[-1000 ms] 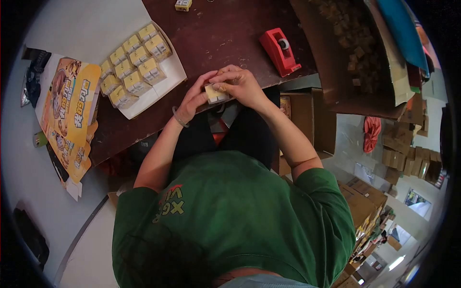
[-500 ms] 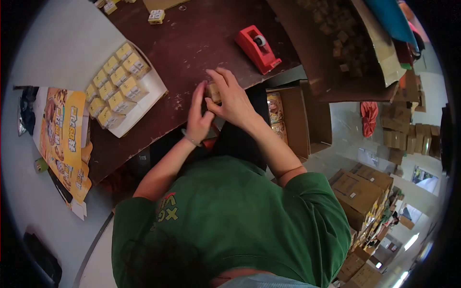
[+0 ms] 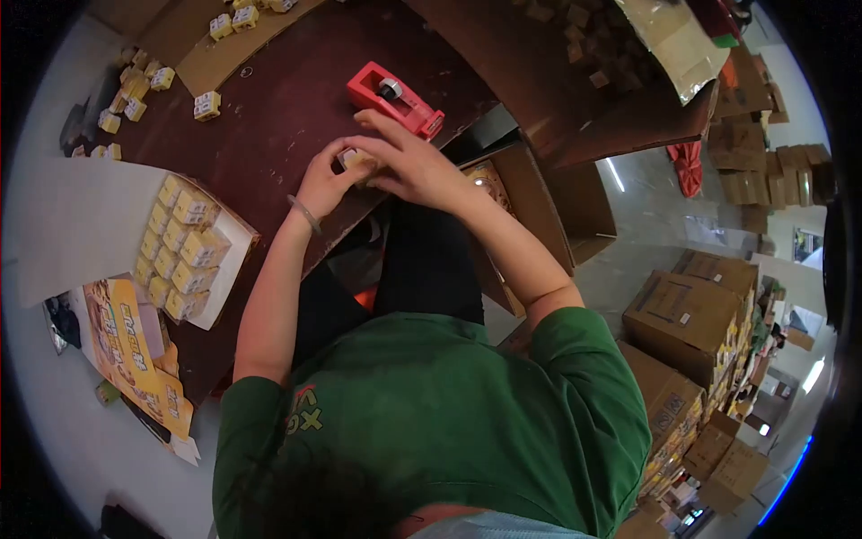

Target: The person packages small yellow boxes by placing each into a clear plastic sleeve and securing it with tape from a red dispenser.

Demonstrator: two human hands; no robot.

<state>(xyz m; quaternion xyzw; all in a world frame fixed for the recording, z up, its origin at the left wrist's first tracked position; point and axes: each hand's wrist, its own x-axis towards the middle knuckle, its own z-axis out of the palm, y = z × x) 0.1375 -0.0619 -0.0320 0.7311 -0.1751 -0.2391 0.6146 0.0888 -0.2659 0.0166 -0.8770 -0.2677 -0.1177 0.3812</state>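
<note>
A small yellow-and-white box is held between my two hands above the front edge of the dark red table. My left hand has its fingers curled against the box from the left. From the right, my right hand pinches it, with the index finger raised. Just beyond my right hand lies a red tape dispenser. Rows of similar small boxes stand in a white tray to the left.
Loose small boxes lie at the far left. An opened printed carton is at the lower left. One large cardboard box stands at the upper right, another below the table edge. Stacked cartons are at right.
The view has turned, so the table and its contents appear shifted. Both hands still hold the small box and now appear closer to the tape dispenser; my right index finger is lifted.
</note>
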